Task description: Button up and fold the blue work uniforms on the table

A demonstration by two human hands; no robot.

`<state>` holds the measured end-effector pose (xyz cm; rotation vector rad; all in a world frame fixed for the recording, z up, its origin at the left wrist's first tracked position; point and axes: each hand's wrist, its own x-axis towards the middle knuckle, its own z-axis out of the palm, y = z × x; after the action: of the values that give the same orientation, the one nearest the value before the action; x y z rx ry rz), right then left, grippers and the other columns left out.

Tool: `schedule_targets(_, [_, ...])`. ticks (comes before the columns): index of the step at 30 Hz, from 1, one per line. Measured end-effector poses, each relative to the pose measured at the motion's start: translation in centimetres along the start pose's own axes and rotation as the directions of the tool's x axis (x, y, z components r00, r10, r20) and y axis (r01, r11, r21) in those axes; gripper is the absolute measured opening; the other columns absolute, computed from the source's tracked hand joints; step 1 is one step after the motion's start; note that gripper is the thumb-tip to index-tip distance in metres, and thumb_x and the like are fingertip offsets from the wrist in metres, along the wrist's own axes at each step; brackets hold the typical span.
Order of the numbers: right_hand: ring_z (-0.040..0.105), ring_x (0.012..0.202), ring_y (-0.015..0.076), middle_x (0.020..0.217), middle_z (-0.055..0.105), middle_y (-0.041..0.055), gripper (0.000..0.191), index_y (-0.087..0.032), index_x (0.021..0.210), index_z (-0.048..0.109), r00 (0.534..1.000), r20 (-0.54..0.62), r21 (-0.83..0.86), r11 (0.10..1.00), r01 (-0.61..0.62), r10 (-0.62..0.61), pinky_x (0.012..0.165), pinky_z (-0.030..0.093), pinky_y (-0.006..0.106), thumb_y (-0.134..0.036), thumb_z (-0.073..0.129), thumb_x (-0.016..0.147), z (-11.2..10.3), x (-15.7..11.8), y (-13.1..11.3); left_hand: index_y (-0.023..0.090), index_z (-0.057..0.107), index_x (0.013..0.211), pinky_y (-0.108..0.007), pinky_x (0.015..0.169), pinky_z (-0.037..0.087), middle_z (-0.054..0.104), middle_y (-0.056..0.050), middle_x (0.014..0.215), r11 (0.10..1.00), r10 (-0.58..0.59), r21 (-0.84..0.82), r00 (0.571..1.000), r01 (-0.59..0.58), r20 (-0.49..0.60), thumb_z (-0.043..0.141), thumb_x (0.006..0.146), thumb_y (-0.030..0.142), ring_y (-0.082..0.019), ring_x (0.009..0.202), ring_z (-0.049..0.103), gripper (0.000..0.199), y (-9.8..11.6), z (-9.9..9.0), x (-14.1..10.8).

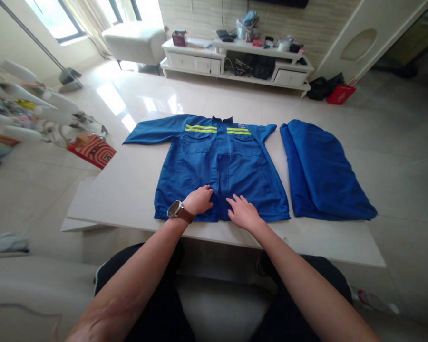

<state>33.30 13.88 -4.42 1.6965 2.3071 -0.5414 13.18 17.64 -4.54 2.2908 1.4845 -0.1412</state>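
Observation:
A blue work jacket (pixel 196 164) lies front up on the white table, its collar at the far side and its hem near me. Yellow reflective strips cross the chest. One sleeve stretches out to the left; on the right only a short piece of sleeve shows. My left hand (pixel 199 199), with a watch (pixel 174 209) on the wrist, rests on the lower front just left of the centre flap, thumb apart from the fingers. On the other side of the flap, my right hand (pixel 243 212) lies open with fingers spread on the cloth near the hem.
Folded blue cloth (pixel 328 171) lies to the right on the table (pixel 107 199). A red paper bag (pixel 94 151) and a rack with white bars (pixel 39 102) stand at left. Beyond are a white TV cabinet (pixel 196 61), an upholstered bench (pixel 135 42) and a red bag (pixel 340 94).

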Motion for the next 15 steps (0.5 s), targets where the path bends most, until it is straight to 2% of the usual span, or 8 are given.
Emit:
schedule_targets(2, [0.041,0.146,0.0387,0.166,0.038,0.0164,0.060,-0.023,0.157,0.047,0.999,0.041,-0.043,0.999,0.019,-0.017,0.104,0.047,0.048,-0.033,0.048,0.098,0.4,0.0,0.0,0.011,0.067,0.130,-0.034,0.113,0.047,0.058,-0.022,0.150,0.999,-0.019,0.051,0.998,0.015,0.067,0.065,0.086,0.021,-0.029,0.137,0.058,0.045,0.5,0.4,0.1])
schedule_targets(4, [0.049,0.141,0.0385,0.162,0.043,0.0191,0.059,-0.022,0.155,0.050,0.998,0.038,-0.074,0.996,0.047,-0.044,0.101,0.049,0.046,-0.033,0.049,0.097,0.3,-0.2,-0.2,0.010,0.070,0.124,-0.036,0.107,0.052,0.064,-0.023,0.142,0.996,-0.041,0.081,0.992,0.032,0.117,0.065,0.086,0.022,-0.031,0.129,0.064,0.040,1.1,0.3,0.0])
schedule_targets(7, [0.066,0.119,0.0337,0.141,0.064,0.0190,0.053,-0.022,0.144,0.062,0.992,0.065,-0.071,0.991,0.114,-0.109,0.093,0.052,0.042,-0.034,0.054,0.093,-0.5,-0.6,-0.6,0.013,0.076,0.107,-0.037,0.092,0.057,0.076,-0.020,0.117,0.991,-0.101,0.104,0.982,0.085,0.162,0.062,0.087,0.024,-0.030,0.109,0.074,0.027,1.8,-0.6,-0.2])
schedule_targets(10, [0.072,0.104,0.0302,0.113,0.076,0.0121,0.036,-0.027,0.120,0.076,0.978,0.128,-0.004,0.986,0.165,-0.163,0.089,0.053,0.039,-0.041,0.057,0.093,-1.6,-0.8,-0.5,0.017,0.077,0.097,-0.036,0.083,0.058,0.078,-0.016,0.101,0.988,-0.145,0.083,0.971,0.131,0.193,0.060,0.087,0.025,-0.029,0.098,0.075,0.021,2.1,-1.6,-0.2])
schedule_targets(12, [0.072,0.102,0.0289,0.108,0.078,0.0092,0.033,-0.028,0.113,0.077,0.985,0.106,0.045,0.990,0.131,-0.136,0.089,0.053,0.039,-0.044,0.054,0.096,-2.0,-0.7,-0.1,0.019,0.076,0.097,-0.036,0.082,0.057,0.077,-0.014,0.102,0.989,-0.147,0.053,0.975,0.140,0.168,0.058,0.088,0.025,-0.028,0.097,0.075,0.020,2.1,-1.8,-0.2])
schedule_targets(15, [0.066,0.119,0.0281,0.127,0.073,0.0104,0.035,-0.025,0.126,0.071,0.997,-0.039,0.079,0.994,0.072,-0.069,0.098,0.052,0.039,-0.037,0.052,0.099,-1.9,-0.4,0.8,0.018,0.071,0.109,-0.036,0.088,0.056,0.073,-0.014,0.114,0.993,-0.109,0.038,0.994,0.108,0.023,0.057,0.090,0.023,-0.027,0.106,0.071,0.024,1.9,-1.4,0.0])
